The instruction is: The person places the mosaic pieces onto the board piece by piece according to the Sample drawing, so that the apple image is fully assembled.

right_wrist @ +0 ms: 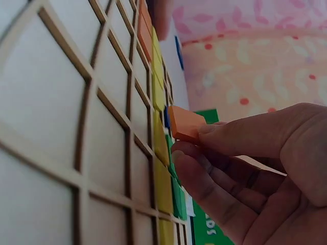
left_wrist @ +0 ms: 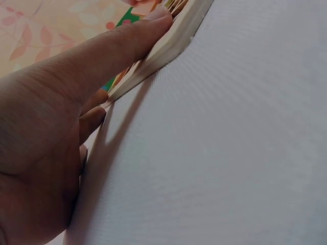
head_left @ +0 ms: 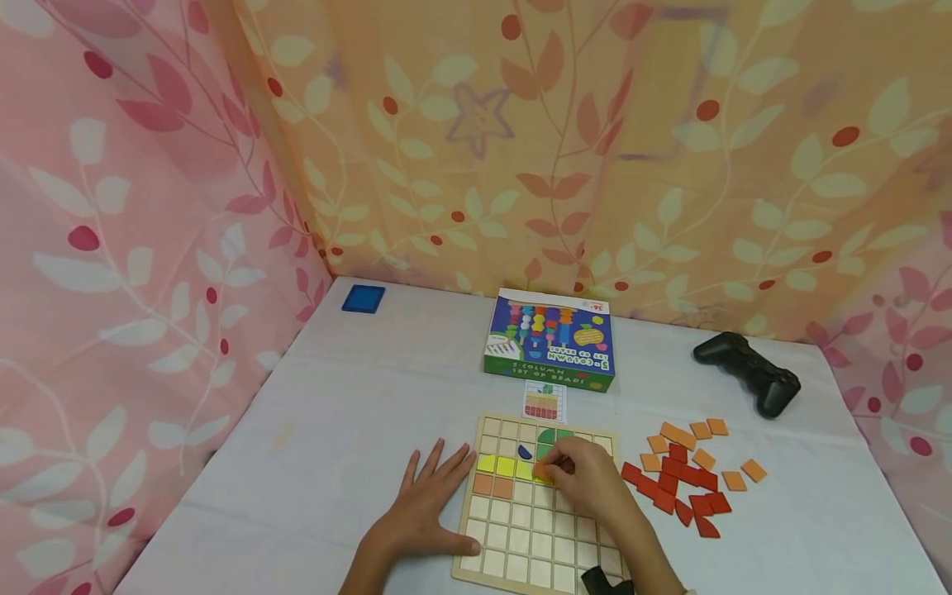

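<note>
A wooden grid board (head_left: pixel 520 541) lies on the table. My right hand (head_left: pixel 587 483) pinches an orange square tile (right_wrist: pixel 186 124) between thumb and fingertips, close over the board's upper part. My left hand (head_left: pixel 424 516) has its fingers spread along the board's left edge, the thumb resting on the rim. Yellow tiles (head_left: pixel 505 467) form a row on the board, with two orange tiles (head_left: pixel 502 488) in the row below at the left. Above the yellow row are green curved pieces (head_left: pixel 546 435) and a small dark blue piece (head_left: pixel 525 452). My right hand hides part of the grid.
Loose red pieces (head_left: pixel 668 483) and orange tiles (head_left: pixel 734 481) lie right of the board. Behind it are a printed pattern card (head_left: pixel 545 405) and a bead-set box (head_left: pixel 550 339). A black game controller (head_left: pixel 747 372) lies at the back right, a blue square (head_left: pixel 364 298) at the back left.
</note>
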`<state>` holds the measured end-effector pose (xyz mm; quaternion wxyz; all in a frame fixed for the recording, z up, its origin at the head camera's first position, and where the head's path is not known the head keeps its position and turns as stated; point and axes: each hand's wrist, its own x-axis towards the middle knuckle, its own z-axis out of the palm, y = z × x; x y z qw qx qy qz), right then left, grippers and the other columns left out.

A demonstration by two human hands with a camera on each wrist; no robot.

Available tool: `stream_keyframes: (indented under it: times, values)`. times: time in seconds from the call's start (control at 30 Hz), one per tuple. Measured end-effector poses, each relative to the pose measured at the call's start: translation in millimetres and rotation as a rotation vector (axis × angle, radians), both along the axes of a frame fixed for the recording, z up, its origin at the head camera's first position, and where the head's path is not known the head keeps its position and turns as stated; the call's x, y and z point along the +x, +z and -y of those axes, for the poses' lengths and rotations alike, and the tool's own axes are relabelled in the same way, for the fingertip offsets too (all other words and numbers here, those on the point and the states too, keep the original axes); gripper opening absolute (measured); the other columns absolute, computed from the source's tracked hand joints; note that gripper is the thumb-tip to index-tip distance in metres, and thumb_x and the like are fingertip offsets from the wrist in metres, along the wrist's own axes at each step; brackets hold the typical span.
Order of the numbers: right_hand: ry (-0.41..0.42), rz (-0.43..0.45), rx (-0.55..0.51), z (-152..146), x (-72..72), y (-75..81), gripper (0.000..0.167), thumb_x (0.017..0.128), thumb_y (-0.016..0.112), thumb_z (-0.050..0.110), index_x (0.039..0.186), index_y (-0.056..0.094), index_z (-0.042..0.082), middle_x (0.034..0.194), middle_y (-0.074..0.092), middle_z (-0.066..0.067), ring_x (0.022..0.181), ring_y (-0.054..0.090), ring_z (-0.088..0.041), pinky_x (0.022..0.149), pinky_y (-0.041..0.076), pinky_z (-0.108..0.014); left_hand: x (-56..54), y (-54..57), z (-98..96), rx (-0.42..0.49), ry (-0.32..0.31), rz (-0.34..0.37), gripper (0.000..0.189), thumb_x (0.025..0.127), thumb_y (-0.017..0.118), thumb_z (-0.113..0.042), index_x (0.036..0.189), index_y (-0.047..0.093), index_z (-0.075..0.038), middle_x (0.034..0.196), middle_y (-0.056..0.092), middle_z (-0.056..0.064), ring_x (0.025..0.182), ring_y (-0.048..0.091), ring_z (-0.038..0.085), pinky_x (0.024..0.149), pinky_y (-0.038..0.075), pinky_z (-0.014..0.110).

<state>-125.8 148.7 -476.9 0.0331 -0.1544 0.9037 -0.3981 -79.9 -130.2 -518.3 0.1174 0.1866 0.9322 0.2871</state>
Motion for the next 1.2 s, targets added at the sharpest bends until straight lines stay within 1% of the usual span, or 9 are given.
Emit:
stream_keyframes:
  times: [0.17,0.4,0.57,0.7,0.77,0.9,0.97,1.03,1.2]
  values:
    - [0.078,-0.022,-0.014,10.1,3.9,-6.0,0.013,0.084,0.078,0.001,0.081,0.073,0.013,0.080,0.063,0.009,0.071,0.056,-0.005,0.064,0.053,-0.024,-1.0,0.4,-0.1,-0.005,-0.002,0.002,0.120,0.065,0.071,-0.082,0.160,0.027,-0.024,0.165,0.022,-0.003,0.153,-0.001,0.032,0.114,-0.008,0.064]
    - [0.215,-0.077,0.086,23.3,12.7,-11.1,0.017,0.081,0.078,0.000,0.074,0.072,0.015,0.078,0.055,0.013,0.068,0.050,-0.001,0.060,0.048,-0.023,-0.8,0.3,1.0,0.008,-0.023,-0.025,0.120,0.066,0.071,-0.081,0.161,0.027,-0.023,0.165,0.022,-0.003,0.153,0.000,0.032,0.114,-0.007,0.064]
    - [0.225,-0.083,0.110,23.9,14.0,-9.6,0.019,0.080,0.079,0.000,0.072,0.072,0.016,0.077,0.053,0.015,0.068,0.051,-0.001,0.061,0.049,-0.023,-1.2,0.3,1.1,0.013,-0.028,-0.026,0.119,0.066,0.072,-0.081,0.161,0.026,-0.024,0.165,0.022,-0.003,0.153,0.000,0.032,0.114,-0.007,0.064]
    - [0.186,-0.042,0.103,13.4,9.9,-7.2,0.018,0.082,0.078,0.002,0.075,0.073,0.017,0.078,0.055,0.015,0.070,0.050,-0.003,0.062,0.048,-0.024,-1.4,0.9,0.2,0.018,-0.019,-0.009,0.119,0.065,0.073,-0.079,0.160,0.028,-0.023,0.165,0.022,-0.003,0.153,0.000,0.032,0.114,-0.007,0.064]
    - [0.131,-0.028,0.096,4.0,5.4,-4.7,0.017,0.083,0.078,0.002,0.077,0.074,0.017,0.079,0.057,0.015,0.070,0.050,-0.004,0.062,0.047,-0.024,-1.3,0.9,0.1,0.013,-0.018,-0.008,0.119,0.065,0.073,-0.079,0.160,0.028,-0.023,0.165,0.022,-0.003,0.153,0.000,0.032,0.114,-0.008,0.063]
    - [-0.051,0.013,0.128,-26.7,-7.0,3.4,0.010,0.085,0.076,0.001,0.086,0.076,0.011,0.080,0.060,0.007,0.072,0.051,-0.012,0.064,0.047,-0.029,-1.1,0.7,0.3,0.010,-0.017,-0.011,0.119,0.065,0.073,-0.079,0.160,0.028,-0.023,0.165,0.023,-0.003,0.153,0.000,0.032,0.114,-0.008,0.063]
    - [-0.138,0.057,0.175,-48.6,-12.9,5.8,0.009,0.087,0.074,0.003,0.093,0.077,0.007,0.085,0.062,0.002,0.075,0.053,-0.017,0.068,0.049,-0.033,-1.1,0.6,0.8,0.013,-0.017,-0.014,0.119,0.065,0.073,-0.079,0.160,0.029,-0.023,0.165,0.023,-0.003,0.153,0.000,0.033,0.114,-0.007,0.064]
    - [-0.207,0.086,0.230,-72.3,-17.2,5.5,0.012,0.087,0.073,0.004,0.099,0.075,0.004,0.088,0.063,-0.003,0.079,0.054,-0.021,0.072,0.052,-0.039,-0.9,0.9,1.1,0.017,-0.015,-0.013,0.119,0.065,0.074,-0.079,0.160,0.029,-0.022,0.165,0.023,-0.002,0.153,0.000,0.033,0.114,-0.007,0.064]
    - [-0.245,0.186,0.301,-117.9,-21.4,2.1,0.017,0.087,0.072,0.004,0.104,0.072,0.000,0.091,0.062,-0.008,0.085,0.055,-0.026,0.080,0.052,-0.051,0.1,0.5,1.3,0.024,-0.012,-0.011,0.119,0.066,0.073,-0.079,0.160,0.028,-0.022,0.165,0.023,-0.001,0.153,-0.001,0.033,0.114,-0.008,0.064]
